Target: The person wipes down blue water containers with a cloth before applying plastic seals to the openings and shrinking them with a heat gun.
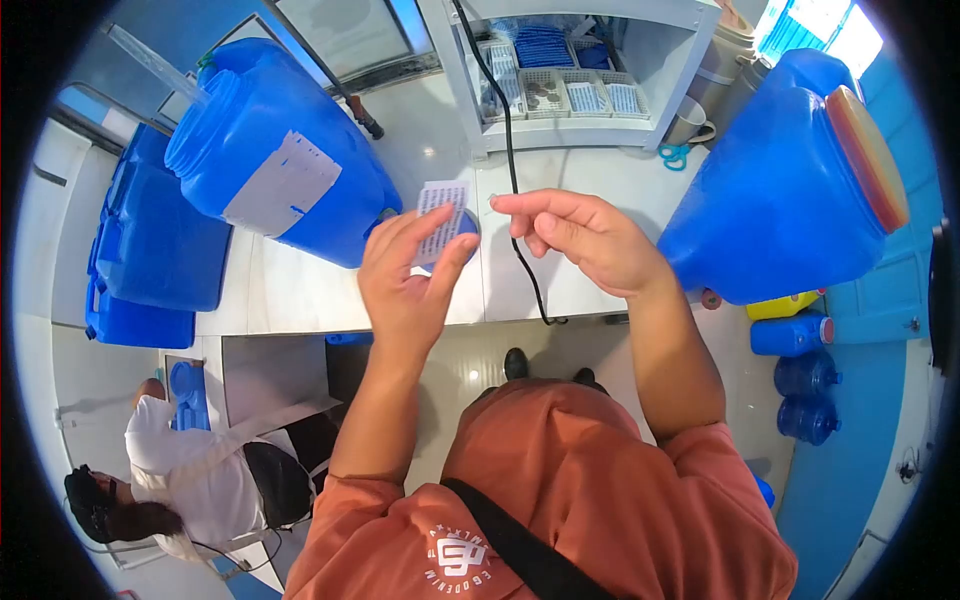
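Note:
A small printed sheet with rows of dark marks is held between the thumb and fingers of my left hand, above the white counter. A round blue object shows partly behind the sheet. To the right, my right hand points its index finger toward the sheet without touching it. Its other fingers are curled, and a tiny thing at the index fingertip is too small to make out. A black cable runs down the counter between the hands.
Large blue containers stand left and right. A white shelf with small baskets is at the back, beside a mug and blue scissors. Another person sits at the lower left.

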Tool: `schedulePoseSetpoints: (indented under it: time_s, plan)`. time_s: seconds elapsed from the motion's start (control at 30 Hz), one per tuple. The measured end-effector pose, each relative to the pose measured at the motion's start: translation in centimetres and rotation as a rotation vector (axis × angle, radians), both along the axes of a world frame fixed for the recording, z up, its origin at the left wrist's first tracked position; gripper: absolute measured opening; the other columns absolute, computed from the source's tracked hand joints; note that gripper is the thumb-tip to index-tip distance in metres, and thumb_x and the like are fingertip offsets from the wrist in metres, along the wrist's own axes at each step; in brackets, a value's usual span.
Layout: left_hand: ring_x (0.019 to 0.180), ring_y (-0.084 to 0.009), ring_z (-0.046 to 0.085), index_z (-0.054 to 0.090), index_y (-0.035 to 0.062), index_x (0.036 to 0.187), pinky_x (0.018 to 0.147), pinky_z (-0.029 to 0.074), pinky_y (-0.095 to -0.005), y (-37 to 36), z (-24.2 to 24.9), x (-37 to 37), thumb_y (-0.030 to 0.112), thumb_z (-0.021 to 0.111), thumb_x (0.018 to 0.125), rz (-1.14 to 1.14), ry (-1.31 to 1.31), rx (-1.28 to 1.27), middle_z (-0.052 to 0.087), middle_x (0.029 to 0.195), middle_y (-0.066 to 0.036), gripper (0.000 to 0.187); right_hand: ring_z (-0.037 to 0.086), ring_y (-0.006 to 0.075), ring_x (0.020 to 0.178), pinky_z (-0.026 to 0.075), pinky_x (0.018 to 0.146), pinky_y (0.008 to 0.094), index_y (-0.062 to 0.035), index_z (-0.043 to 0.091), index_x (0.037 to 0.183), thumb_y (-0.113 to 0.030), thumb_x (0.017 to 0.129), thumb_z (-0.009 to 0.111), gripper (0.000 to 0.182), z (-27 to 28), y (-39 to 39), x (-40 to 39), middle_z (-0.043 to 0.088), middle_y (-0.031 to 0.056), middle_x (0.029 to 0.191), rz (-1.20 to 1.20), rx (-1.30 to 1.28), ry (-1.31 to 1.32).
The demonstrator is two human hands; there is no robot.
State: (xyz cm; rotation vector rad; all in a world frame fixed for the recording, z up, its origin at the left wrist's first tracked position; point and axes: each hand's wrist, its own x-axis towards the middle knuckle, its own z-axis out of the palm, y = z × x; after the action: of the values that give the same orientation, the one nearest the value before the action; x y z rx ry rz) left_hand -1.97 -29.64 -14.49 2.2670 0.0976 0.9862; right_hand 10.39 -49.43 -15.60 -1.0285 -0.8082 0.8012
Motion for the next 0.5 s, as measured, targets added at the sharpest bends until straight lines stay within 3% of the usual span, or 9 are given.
schedulePoseSetpoints:
  time_s: [0.07,0.13,0.27,0.33,0.5]
  plan:
    - [0.1,-0.0236,0.064,0.074,0.0038,0.103,0.092,0.048,-0.0335,-0.5,0.0,0.3,0.015,0.084,0.08,-0.042,-0.002,-0.004,0.072,0.102,-0.011,0.028,0.049,0.0102,0.089,0.043,0.085,0.025,-0.0012,0.057,0.137,-0.021,0.105,0.051,0.038,0.3,-0.1,-0.5,0.058,0.0007,0.103,-0.006,-0.012,-0.056]
    - [0.095,-0.0256,0.064,0.074,0.0047,0.101,0.088,0.048,-0.0354,-1.0,-0.1,0.6,0.014,0.084,0.078,-0.043,-0.039,-0.011,0.071,0.097,-0.011,0.027,0.052,0.006,0.096,0.044,0.089,0.024,-0.0017,0.057,0.137,-0.021,0.104,0.055,0.039,0.6,-0.1,-0.9,0.063,0.0005,0.112,0.007,-0.056,-0.073]
    - [0.088,-0.0279,0.064,0.073,0.0049,0.095,0.083,0.049,-0.0367,-1.2,-0.3,0.8,0.011,0.081,0.08,-0.044,-0.105,0.029,0.071,0.092,-0.012,0.018,0.054,0.0068,0.107,0.044,0.095,0.0255,-0.0004,0.056,0.137,-0.02,0.103,0.056,0.039,0.7,0.1,-1.6,0.063,0.0029,0.123,0.018,-0.031,0.004]
    - [0.088,-0.0281,0.064,0.072,0.0044,0.094,0.082,0.049,-0.0366,-1.3,-0.2,0.8,0.011,0.079,0.082,-0.056,-0.102,0.037,0.071,0.091,-0.012,0.015,0.05,0.0079,0.089,0.043,0.084,0.0232,-0.0043,0.058,0.138,-0.021,0.103,0.055,0.039,0.4,0.4,-1.8,0.058,-0.001,0.1,-0.012,-0.019,-0.062]
    - [0.088,-0.0287,0.064,0.07,0.0032,0.09,0.082,0.049,-0.037,-1.4,0.3,-0.1,0.01,0.075,0.087,-0.033,-0.067,-0.092,0.071,0.09,-0.011,0.009,0.05,0.0076,0.088,0.044,0.081,0.0234,-0.0036,0.062,0.13,-0.017,0.1,0.06,0.033,1.2,0.0,-2.2,0.058,-0.0011,0.1,-0.048,-0.055,-0.01]
